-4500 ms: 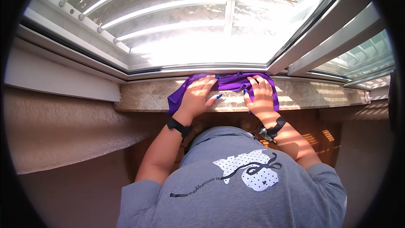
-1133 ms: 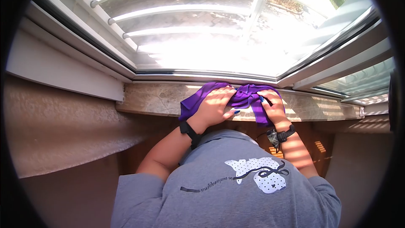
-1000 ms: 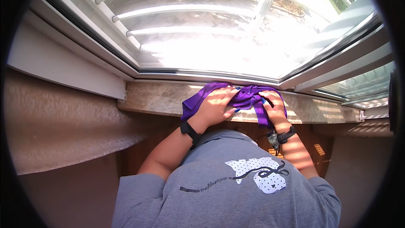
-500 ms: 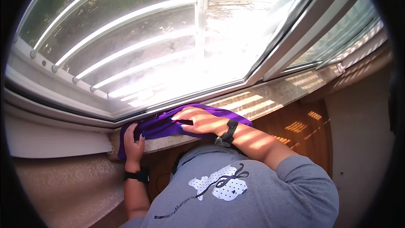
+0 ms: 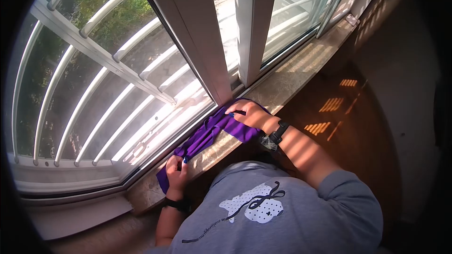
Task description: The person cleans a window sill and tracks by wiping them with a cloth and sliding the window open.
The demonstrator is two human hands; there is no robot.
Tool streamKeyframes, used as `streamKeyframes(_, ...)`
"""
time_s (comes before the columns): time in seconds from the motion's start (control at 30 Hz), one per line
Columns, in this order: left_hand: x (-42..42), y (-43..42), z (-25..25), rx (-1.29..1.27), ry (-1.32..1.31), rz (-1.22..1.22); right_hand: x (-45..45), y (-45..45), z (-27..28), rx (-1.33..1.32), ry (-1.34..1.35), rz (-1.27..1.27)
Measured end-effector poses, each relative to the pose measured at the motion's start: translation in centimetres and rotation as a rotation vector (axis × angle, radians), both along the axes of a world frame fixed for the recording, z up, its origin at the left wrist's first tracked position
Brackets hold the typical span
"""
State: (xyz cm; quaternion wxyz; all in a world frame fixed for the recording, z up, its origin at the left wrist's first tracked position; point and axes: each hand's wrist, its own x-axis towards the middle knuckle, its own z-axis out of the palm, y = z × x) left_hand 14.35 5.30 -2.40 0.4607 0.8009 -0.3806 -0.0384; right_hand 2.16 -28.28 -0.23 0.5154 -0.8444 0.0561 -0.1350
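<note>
A purple cloth (image 5: 205, 134) lies bunched and stretched along the marble windowsill (image 5: 287, 74), beside the bottom of the window frame. My left hand (image 5: 175, 171) grips its near left end, fingers curled with the thumb against the fabric. At the other end, my right hand (image 5: 248, 114) is closed over the cloth, fingers bent and thumb drawn in. The fabric between the two hands is folded into ridges. A part of it hangs over the sill's front edge below my right hand.
The large window's frame (image 5: 193, 33) rises beyond the sill, with curved white bars (image 5: 87, 91) outside the glass. A second window pane (image 5: 294, 11) stands to the right. Below the sill is a wooden floor (image 5: 348, 127) with striped sunlight. A small pale fitting (image 5: 352, 19) sits at the sill's far end.
The view has turned to the right. My hands and the cloth have moved along the sill to the right, and my right hand's fingers have curled in on the fabric.
</note>
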Motion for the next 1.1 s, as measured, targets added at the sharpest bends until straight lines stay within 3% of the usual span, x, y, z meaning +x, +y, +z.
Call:
streamKeyframes(0.1,-1.5,-7.9,2.0,0.105,0.021,-0.127,-2.6,-6.0,-1.2,0.157,-0.028,-0.174)
streamKeyframes(0.3,-5.4,-21.1,3.2,0.163,-0.131,-0.321,-7.0,-16.8,-1.1,-0.107,-0.230,-0.379)
streamKeyframes(0.47,-7.2,-26.3,3.9,0.193,-0.122,-0.377,-8.1,-21.5,-1.5,-0.050,-0.191,-0.357)
streamKeyframes(0.53,-7.2,-26.4,3.8,0.189,-0.116,-0.362,-7.8,-21.3,-1.0,-0.157,-0.156,-0.313)
streamKeyframes(0.63,-6.7,-25.1,3.3,0.217,-0.050,-0.291,-7.5,-20.8,-0.8,0.168,-0.030,-0.222)
streamKeyframes(0.87,-4.7,-18.0,3.5,0.276,0.022,-0.104,-3.7,-14.6,-0.1,0.425,0.204,0.097)
streamKeyframes(0.97,-3.8,-14.2,2.8,0.292,0.053,-0.012,-2.2,-11.2,-0.8,0.399,0.251,0.218)
streamKeyframes(1.07,-2.9,-10.9,2.4,0.270,0.072,0.015,-0.5,-7.2,-2.3,0.557,0.153,0.162)
streamKeyframes(1.1,-2.6,-10.1,2.5,0.269,0.044,-0.002,-0.6,-6.5,-0.8,0.478,0.230,0.074)
